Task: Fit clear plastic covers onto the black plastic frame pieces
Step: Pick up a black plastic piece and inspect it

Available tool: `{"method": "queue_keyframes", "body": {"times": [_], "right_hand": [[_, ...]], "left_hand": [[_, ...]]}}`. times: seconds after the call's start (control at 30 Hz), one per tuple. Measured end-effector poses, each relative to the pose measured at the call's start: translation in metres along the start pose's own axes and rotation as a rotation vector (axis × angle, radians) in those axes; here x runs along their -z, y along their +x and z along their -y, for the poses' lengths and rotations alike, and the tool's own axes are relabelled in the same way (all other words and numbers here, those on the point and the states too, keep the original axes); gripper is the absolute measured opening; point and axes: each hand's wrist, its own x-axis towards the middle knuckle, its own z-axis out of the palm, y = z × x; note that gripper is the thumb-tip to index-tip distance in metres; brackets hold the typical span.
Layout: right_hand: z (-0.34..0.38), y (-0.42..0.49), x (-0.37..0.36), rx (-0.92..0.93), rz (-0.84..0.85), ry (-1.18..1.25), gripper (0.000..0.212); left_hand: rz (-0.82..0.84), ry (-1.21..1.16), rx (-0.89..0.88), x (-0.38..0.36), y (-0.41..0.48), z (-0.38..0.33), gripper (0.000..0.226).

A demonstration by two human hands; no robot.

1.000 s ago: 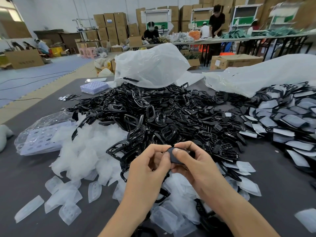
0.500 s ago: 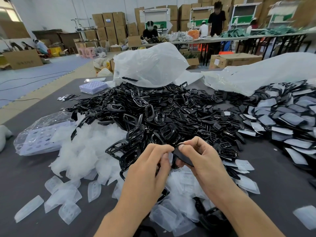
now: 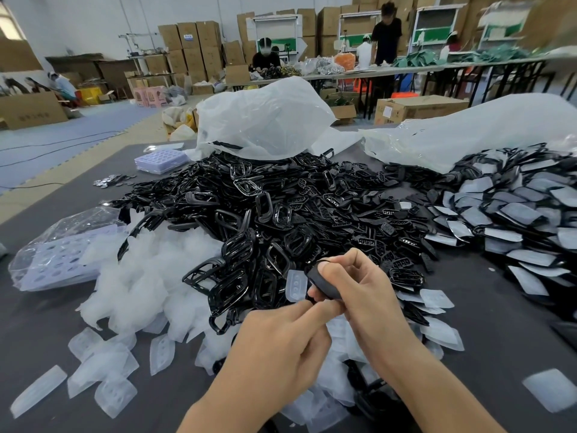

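Just before the black pile (image 3: pixel 281 198), the right hand (image 3: pixel 365 292) grips a black frame piece (image 3: pixel 323 281); the left hand (image 3: pixel 281 345) pinches its lower end.

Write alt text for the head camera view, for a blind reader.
The right hand grips a black frame piece while the left hand pinches its lower end. Behind them, a heap of black frames and loose clear covers lie on a grey table.

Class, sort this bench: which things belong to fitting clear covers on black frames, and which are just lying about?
Job: held frame, right hand, left hand, cover beside it, frame pile, cover heap, covered frames.
Lying about: white bag, purple tray, bagged trays, metal discs, box.
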Motion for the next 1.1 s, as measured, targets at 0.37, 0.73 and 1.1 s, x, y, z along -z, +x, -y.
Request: {"method": "queue_keyframes", "body": {"times": [0.37, 0.73, 1.1], "right_hand": [[0.003, 0.0, -0.001, -0.03, 0.071, 0.102, 0.018], [-0.003, -0.001, -0.005, 0.016, 0.147, -0.068, 0.018], [-0.009, -0.001, -0.004, 0.053, 0.095, -0.117, 0.016]], "left_hand": [[-0.287, -0.498, 0.493, -0.001, 0.002, 0.005, 0.016], [-0.235, -0.652, 0.652, 0.004, 0.008, 0.012, 0.017], [-0.231, -0.423, 0.586, -0.002, 0.002, 0.013, 0.014]]}}
